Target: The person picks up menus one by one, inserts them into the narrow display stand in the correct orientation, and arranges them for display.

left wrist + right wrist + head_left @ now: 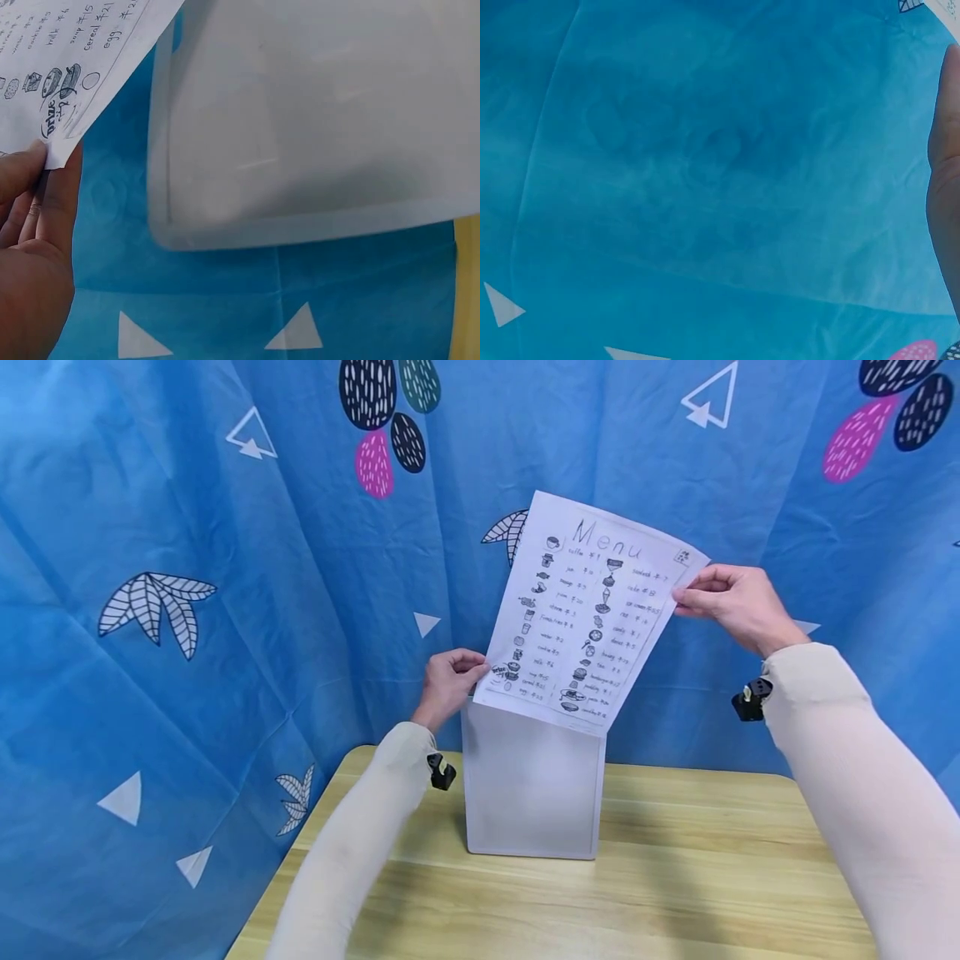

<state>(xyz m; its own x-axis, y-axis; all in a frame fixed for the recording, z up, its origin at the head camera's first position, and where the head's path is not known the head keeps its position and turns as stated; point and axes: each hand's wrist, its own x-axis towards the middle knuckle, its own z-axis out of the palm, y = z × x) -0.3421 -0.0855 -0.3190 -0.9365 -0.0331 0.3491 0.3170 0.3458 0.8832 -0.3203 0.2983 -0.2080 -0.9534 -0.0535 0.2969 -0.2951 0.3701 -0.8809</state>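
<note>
A white paper menu (573,627) with handwritten items and small drawings hangs tilted between both hands. My left hand (448,683) pinches its lower left corner; in the left wrist view the thumb of that hand (34,217) lies over the printed side. Higher up, my right hand (738,602) pinches the right edge near the top corner. Below and behind the sheet stands a pale upright board (534,785) with a raised rim, its upper part hidden by the paper. The board (315,127) fills much of the left wrist view. At the right wrist view's edge, part of my right hand (946,172) shows.
The board rests on a light wooden table (720,852). A blue patterned curtain (285,568) hangs behind the table and along its left side. Black clips are fixed at both sleeves' cuffs, the right clip (752,700) and the left clip (441,772).
</note>
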